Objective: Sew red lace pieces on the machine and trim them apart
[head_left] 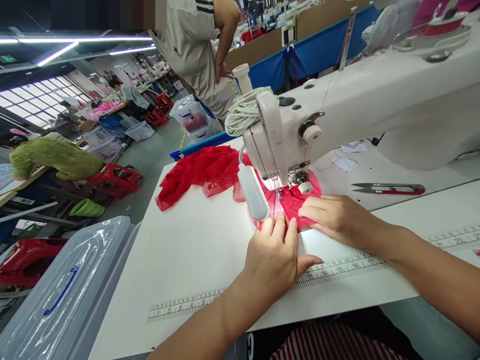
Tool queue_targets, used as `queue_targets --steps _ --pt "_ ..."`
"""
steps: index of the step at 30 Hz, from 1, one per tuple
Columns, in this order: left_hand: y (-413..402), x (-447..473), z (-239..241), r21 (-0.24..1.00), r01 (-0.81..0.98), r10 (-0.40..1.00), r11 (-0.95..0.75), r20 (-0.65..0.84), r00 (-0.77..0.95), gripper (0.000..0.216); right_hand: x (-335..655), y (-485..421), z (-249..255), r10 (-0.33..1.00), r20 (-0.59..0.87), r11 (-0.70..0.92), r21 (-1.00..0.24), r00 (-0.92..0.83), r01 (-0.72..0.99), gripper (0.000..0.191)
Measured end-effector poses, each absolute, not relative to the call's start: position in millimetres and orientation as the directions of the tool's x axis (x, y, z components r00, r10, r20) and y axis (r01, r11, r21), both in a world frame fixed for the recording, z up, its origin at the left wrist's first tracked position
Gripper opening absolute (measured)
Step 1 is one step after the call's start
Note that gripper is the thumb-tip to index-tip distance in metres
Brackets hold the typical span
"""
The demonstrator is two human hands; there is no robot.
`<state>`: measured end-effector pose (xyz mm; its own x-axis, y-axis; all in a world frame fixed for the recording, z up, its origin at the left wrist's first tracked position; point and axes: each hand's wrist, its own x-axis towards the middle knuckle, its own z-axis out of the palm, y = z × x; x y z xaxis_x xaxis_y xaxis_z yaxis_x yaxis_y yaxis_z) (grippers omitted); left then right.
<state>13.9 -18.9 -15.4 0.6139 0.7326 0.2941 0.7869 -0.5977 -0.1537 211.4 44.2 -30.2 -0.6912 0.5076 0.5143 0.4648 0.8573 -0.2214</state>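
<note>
Red lace fabric (294, 202) lies under the needle and presser foot of a white sewing machine (277, 135). A sheer red length (204, 172) trails away to the left. My left hand (273, 245) presses its fingertips on the fabric's near edge, fingers stretched and thumb out to the side. On the right, my right hand (330, 217) closes its fingers at the fabric's right edge; the thumb is partly hidden. A white lamp head (253, 192) hangs just left of the needle. Thread snips (388, 189) with a red handle lie right of my right hand.
A printed ruler scale (187, 304) runs along the table's front. Small white paper pieces (344, 162) lie behind the machine arm. A lidded clear plastic box (71, 280) stands left of the table. One person (198, 55) stands beyond the machine; others sit at tables further left.
</note>
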Motion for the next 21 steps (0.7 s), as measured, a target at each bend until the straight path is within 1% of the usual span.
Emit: queue_targets --steps 6,11,21 --pt "-17.1 13.2 -18.6 -0.177 0.794 0.72 -0.582 0.342 0.604 0.076 212.3 46.9 -26.9 0.508 0.464 0.859 -0.201 -0.726 0.472 0.025" --pt "-13.4 13.5 -19.1 -0.208 0.794 0.693 -0.571 0.395 0.603 0.077 210.7 50.0 -27.6 0.507 0.482 0.859 -0.215 -0.715 0.465 0.031" --pt "-6.6 10.1 -23.9 -0.205 0.822 0.755 -0.531 0.326 0.569 0.081 208.7 56.4 -31.1 0.521 0.479 0.848 -0.199 -0.706 0.491 0.03"
